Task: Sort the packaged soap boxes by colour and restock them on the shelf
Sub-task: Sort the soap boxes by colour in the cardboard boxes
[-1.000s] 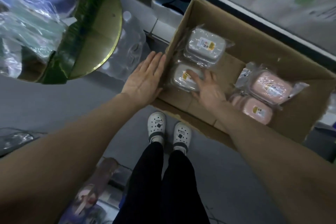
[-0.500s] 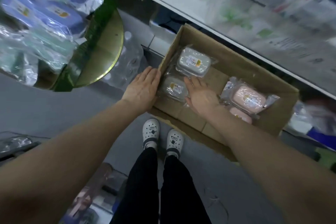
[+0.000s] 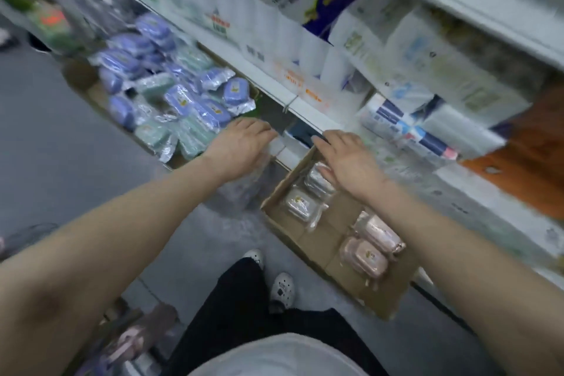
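A cardboard box (image 3: 341, 272) lies on the floor below the shelf. In its left part are two grey wrapped soap boxes (image 3: 300, 203), in its right part two pink ones (image 3: 364, 256). A second carton to the left holds a heap of purple soap boxes (image 3: 210, 113) and green ones (image 3: 152, 131). My left hand (image 3: 241, 146) hovers between the two cartons, fingers loosely bent and holding nothing. My right hand (image 3: 348, 159) is spread above the far corner of the cardboard box, over a grey soap box, also holding nothing. The picture is blurred.
The white shelf edge (image 3: 305, 110) runs diagonally just beyond my fingertips, with tissue and paper packs (image 3: 406, 128) stacked above it. A clear plastic bag (image 3: 241, 192) lies on the grey floor beside the box. My feet stand near its front edge.
Both hands have lifted off the box wall and the grey soap box and risen toward the shelf edge. The view has swung up, showing the carton of purple and green boxes.
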A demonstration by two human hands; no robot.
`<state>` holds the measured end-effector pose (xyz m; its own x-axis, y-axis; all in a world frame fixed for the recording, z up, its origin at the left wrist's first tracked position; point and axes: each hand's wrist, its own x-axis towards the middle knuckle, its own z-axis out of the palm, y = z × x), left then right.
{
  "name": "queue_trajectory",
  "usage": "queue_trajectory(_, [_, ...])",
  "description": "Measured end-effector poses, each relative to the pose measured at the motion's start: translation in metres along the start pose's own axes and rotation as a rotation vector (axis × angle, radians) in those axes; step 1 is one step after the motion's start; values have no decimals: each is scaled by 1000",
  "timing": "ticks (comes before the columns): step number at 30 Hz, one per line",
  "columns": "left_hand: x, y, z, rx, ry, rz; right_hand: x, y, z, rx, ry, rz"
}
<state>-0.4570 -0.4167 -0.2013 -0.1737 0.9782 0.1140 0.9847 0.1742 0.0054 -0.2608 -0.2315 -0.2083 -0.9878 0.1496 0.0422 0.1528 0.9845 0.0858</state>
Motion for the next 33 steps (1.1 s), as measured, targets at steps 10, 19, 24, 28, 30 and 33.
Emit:
queue_trajectory(10, [-70, -70, -106, 148, 133, -146, 93, -46, -109, -83, 206, -214])
queue_trajectory(19, [-122, -167, -101, 157, 114, -242, 197, -124, -101, -50, 217, -316])
queue_trajectory(24, [-148, -258, -93, 138, 85, -247, 270, -176, -83, -13, 189, -290])
queue_trajectory(28, [-167, -335, -87, 111, 22, -240, 326, -217, -72, 24, 136, -214])
queue_trajectory(30, [-175, -370, -83, 103, 0, -231, 350, -235, -66, 41, 113, -168])
queue_trajectory(33, [-181, -416, -76, 51, -16, -245, 380, -260, -57, 74, 52, -99])
